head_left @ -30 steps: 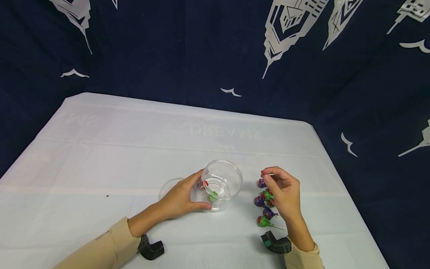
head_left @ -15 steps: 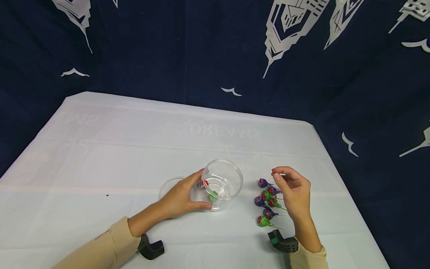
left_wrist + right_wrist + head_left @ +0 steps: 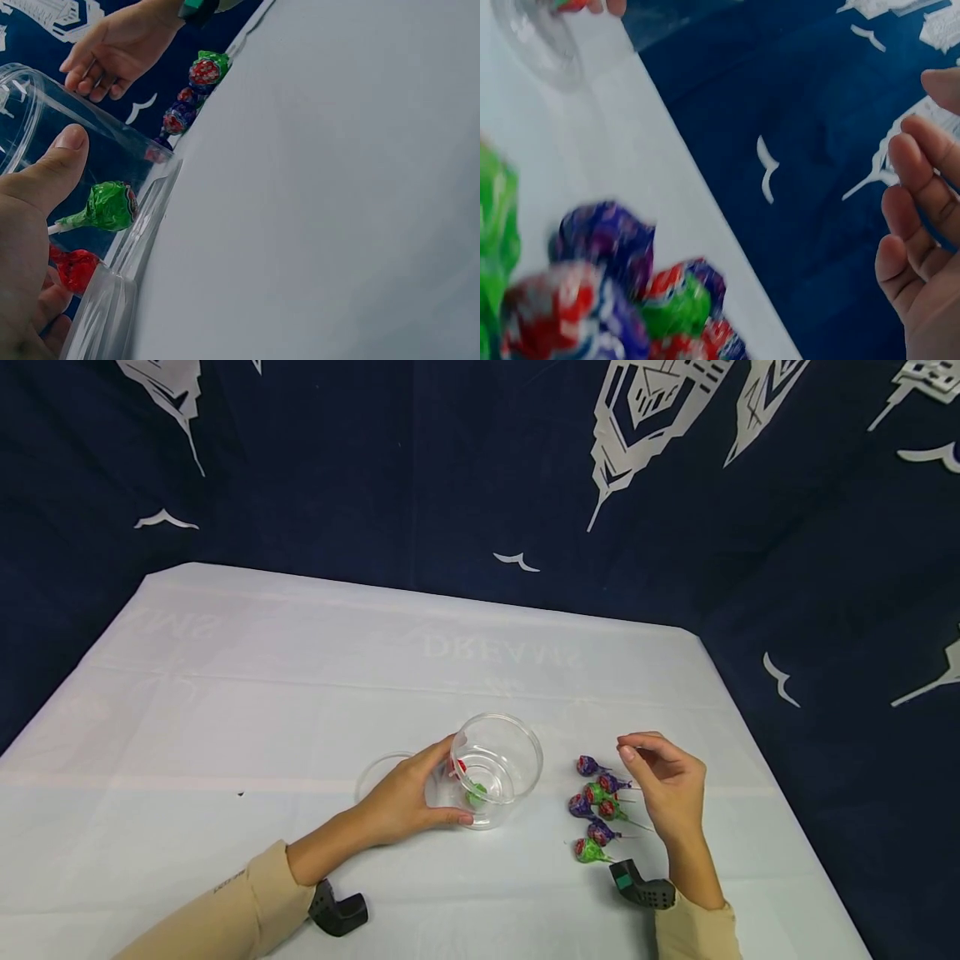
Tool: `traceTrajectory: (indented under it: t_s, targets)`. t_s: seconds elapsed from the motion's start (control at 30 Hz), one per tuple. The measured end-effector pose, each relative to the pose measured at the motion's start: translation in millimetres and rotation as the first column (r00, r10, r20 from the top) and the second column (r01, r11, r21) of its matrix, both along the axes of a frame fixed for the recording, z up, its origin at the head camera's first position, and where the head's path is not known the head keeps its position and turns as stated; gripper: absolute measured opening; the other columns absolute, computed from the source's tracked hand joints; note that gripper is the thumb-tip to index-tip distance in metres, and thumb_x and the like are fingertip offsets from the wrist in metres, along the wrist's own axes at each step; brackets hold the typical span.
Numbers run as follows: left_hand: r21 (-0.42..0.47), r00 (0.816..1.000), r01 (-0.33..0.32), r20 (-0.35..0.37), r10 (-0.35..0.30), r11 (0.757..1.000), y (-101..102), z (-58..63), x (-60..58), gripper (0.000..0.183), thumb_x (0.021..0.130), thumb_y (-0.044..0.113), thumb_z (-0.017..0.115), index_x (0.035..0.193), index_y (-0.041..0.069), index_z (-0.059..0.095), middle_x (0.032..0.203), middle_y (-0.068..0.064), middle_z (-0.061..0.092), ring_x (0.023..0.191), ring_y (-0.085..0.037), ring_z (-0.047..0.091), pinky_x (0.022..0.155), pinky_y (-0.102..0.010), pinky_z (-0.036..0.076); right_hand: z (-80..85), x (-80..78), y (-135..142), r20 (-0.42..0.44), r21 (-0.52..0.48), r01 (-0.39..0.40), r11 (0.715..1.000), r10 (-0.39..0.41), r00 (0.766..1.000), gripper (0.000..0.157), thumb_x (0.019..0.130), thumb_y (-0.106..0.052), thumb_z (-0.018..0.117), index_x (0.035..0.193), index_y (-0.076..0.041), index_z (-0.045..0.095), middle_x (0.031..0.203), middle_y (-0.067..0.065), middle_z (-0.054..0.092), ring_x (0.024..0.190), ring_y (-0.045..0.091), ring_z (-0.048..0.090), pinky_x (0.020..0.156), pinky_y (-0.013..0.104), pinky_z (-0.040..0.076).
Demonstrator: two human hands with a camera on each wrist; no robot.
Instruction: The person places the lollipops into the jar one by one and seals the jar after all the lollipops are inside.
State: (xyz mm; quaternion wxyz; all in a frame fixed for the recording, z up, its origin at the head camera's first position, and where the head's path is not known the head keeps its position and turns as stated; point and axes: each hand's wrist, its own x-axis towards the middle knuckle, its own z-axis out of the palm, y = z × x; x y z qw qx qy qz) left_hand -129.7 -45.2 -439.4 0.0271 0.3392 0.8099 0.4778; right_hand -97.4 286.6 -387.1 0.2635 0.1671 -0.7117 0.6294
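Note:
My left hand point(image 3: 401, 802) grips a clear plastic jar point(image 3: 501, 760) from its left side, thumb along the near wall. Inside the jar lie a green-wrapped lollipop point(image 3: 111, 206) and a red-wrapped one point(image 3: 75, 268). My right hand point(image 3: 669, 785) is raised beside several lollipops on the table, its fingers loosely bent and nothing between them. These lollipops have purple wrappers point(image 3: 588, 766) or green-and-red wrappers point(image 3: 590, 850), and most sticks point right. In the right wrist view, wrapped heads point(image 3: 604, 244) fill the lower left, apart from the fingertips.
A clear round lid point(image 3: 365, 777) lies on the white tablecloth point(image 3: 225, 718), partly hidden behind my left hand. A tiny dark speck point(image 3: 240, 793) is farther left. Beyond the table's far edge hangs a dark blue cloth point(image 3: 337, 485) with white printed shapes.
My right hand has drawn back to the right, uncovering more of the lollipops and their sticks. The left hand and the jar have stayed in place.

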Motion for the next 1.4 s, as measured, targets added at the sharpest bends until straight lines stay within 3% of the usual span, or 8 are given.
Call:
traceTrajectory:
  t_s: [0.27, 0.63, 0.77, 0.93, 1.07, 1.23, 1.4]
  targets:
    - [0.002, 1.000, 0.006, 0.007, -0.006, 1.000, 0.7, -0.6, -0.5, 0.099, 0.074, 0.039, 0.088, 0.152, 0.009, 0.034, 0.141, -0.005, 0.053, 0.130, -0.020, 0.050, 0.109, -0.043, 0.040, -11.0, -5.0, 12.2, -0.072, 0.008, -0.084, 0.996, 0.084, 0.994, 0.018, 0.077, 0.030, 0.055, 0.091, 0.023, 0.063, 0.090, 0.012, 0.071, 0.084, 0.017, 0.063, 0.076, 0.023, 0.048]
    - [0.010, 1.000, 0.005, 0.017, -0.006, 1.000, 1.7, 0.4, -0.3, 0.099, 0.073, 0.038, 0.088, 0.152, 0.011, 0.035, 0.144, -0.004, 0.052, 0.132, -0.020, 0.048, 0.110, -0.043, 0.039, -22.2, -9.4, 39.1, -0.088, 0.104, -0.058, 0.993, 0.067, 0.994, 0.020, 0.072, 0.032, 0.055, 0.088, 0.023, 0.063, 0.088, 0.011, 0.071, 0.085, 0.016, 0.062, 0.072, 0.020, 0.046]
    - [0.002, 1.000, 0.004, 0.026, -0.004, 1.000, 1.3, 0.3, -0.4, 0.099, 0.073, 0.038, 0.088, 0.153, 0.012, 0.034, 0.145, -0.003, 0.051, 0.133, -0.020, 0.047, 0.110, -0.042, 0.039, -24.4, -9.1, 46.7, -0.014, 0.186, -0.017, 0.982, 0.020, 1.000, 0.018, 0.074, 0.028, 0.059, 0.089, 0.021, 0.065, 0.088, 0.008, 0.071, 0.085, 0.014, 0.061, 0.071, 0.021, 0.045]
    - [0.003, 1.000, -0.001, 0.027, 0.001, 1.000, 1.1, 2.0, 0.4, 0.100, 0.073, 0.036, 0.089, 0.153, 0.011, 0.034, 0.145, -0.004, 0.050, 0.134, -0.023, 0.047, 0.110, -0.045, 0.039, -28.5, -8.6, 50.1, 0.100, 0.303, 0.060, 0.951, -0.095, 0.990, 0.017, 0.074, 0.025, 0.066, 0.090, 0.018, 0.067, 0.086, 0.011, 0.070, 0.084, 0.012, 0.059, 0.071, 0.027, 0.042]
    - [0.006, 0.999, 0.001, 0.032, -0.002, 1.000, 1.0, 1.6, 0.1, 0.100, 0.073, 0.037, 0.089, 0.153, 0.011, 0.034, 0.145, -0.004, 0.050, 0.133, -0.021, 0.047, 0.110, -0.044, 0.039, -24.2, -6.5, 45.9, 0.173, 0.390, 0.091, 0.916, -0.170, 0.970, 0.018, 0.074, 0.024, 0.069, 0.090, 0.017, 0.067, 0.084, 0.014, 0.068, 0.083, 0.013, 0.058, 0.070, 0.029, 0.042]
    - [0.009, 1.000, 0.004, 0.028, -0.004, 1.000, 0.8, 0.4, -0.4, 0.100, 0.073, 0.039, 0.088, 0.153, 0.012, 0.034, 0.145, -0.003, 0.051, 0.133, -0.019, 0.047, 0.111, -0.042, 0.039, -14.0, -2.9, 38.3, 0.193, 0.472, 0.082, 0.878, -0.193, 0.962, 0.015, 0.075, 0.022, 0.068, 0.090, 0.018, 0.067, 0.084, 0.025, 0.066, 0.079, 0.014, 0.058, 0.067, 0.031, 0.043]
    - [0.007, 1.000, -0.001, 0.021, 0.001, 1.000, 1.1, -0.6, -0.3, 0.100, 0.073, 0.039, 0.088, 0.153, 0.011, 0.034, 0.145, -0.003, 0.051, 0.133, -0.021, 0.047, 0.110, -0.043, 0.039, -26.0, -6.3, 48.2, 0.210, 0.535, 0.086, 0.840, -0.231, 0.950, 0.014, 0.078, 0.016, 0.071, 0.091, 0.011, 0.071, 0.086, 0.025, 0.068, 0.079, 0.003, 0.057, 0.067, 0.027, 0.044]
